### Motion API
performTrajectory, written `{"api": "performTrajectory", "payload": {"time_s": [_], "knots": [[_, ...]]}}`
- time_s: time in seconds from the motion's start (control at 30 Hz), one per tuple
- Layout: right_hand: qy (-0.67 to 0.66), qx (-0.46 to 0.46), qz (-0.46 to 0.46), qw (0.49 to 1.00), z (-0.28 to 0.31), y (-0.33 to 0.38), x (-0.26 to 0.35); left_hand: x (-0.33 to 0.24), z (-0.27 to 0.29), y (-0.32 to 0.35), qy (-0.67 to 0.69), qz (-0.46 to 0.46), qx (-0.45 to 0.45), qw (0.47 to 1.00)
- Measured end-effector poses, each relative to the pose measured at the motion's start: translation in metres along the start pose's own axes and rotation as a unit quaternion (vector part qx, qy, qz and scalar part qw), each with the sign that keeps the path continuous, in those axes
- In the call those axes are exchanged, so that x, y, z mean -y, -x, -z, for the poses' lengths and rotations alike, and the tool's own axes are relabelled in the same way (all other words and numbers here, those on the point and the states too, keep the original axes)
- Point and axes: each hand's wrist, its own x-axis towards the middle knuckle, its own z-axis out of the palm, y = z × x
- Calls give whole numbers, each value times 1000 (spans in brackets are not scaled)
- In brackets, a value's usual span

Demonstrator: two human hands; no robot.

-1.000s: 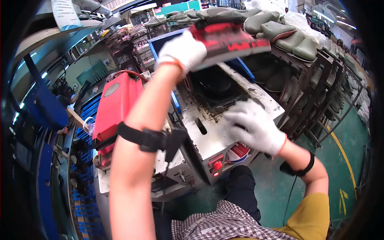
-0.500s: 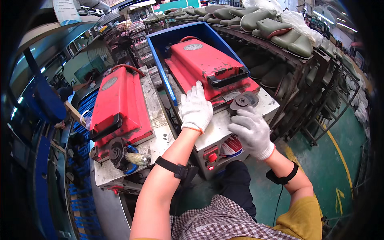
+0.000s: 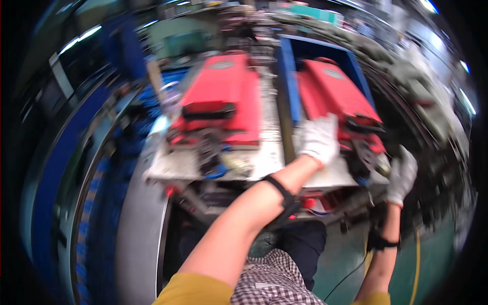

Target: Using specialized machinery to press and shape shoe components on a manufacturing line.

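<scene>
My left hand (image 3: 319,138), in a white knit glove, lies with fingers stretched against the left side of the red press cover (image 3: 339,86) on the right-hand machine. My right hand (image 3: 401,175), gloved alike, is raised at that machine's right front corner, fingers upward and holding nothing that I can see. Close beside it is a yellowish wrapped grip (image 3: 382,165), next to a dark clamp lever (image 3: 363,156) at the cover's front. A black handle (image 3: 365,125) crosses the cover's front end. Motion blurs fine detail.
A second red press cover (image 3: 218,96) with its own dark lever (image 3: 208,152) stands to the left on a white bench top (image 3: 269,157). A blue bin (image 3: 287,76) surrounds the right cover's back. Racks of olive-green boots (image 3: 417,86) line the right; a metal surface (image 3: 137,244) lies left.
The view has swung left, so both machines appear further right. My right hand has come off the round knob and moved rightward. The right lever now points down, its yellowish grip showing.
</scene>
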Motion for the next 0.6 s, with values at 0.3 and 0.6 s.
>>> {"api": "performTrajectory", "payload": {"time_s": [0.3,0.6], "knots": [[-387,106,20,916,-45,36,192,113,169,90,-160,-54,-133,977],[-339,438,105,826,-58,2,406,178,252,88,-223,65,88,969]]}}
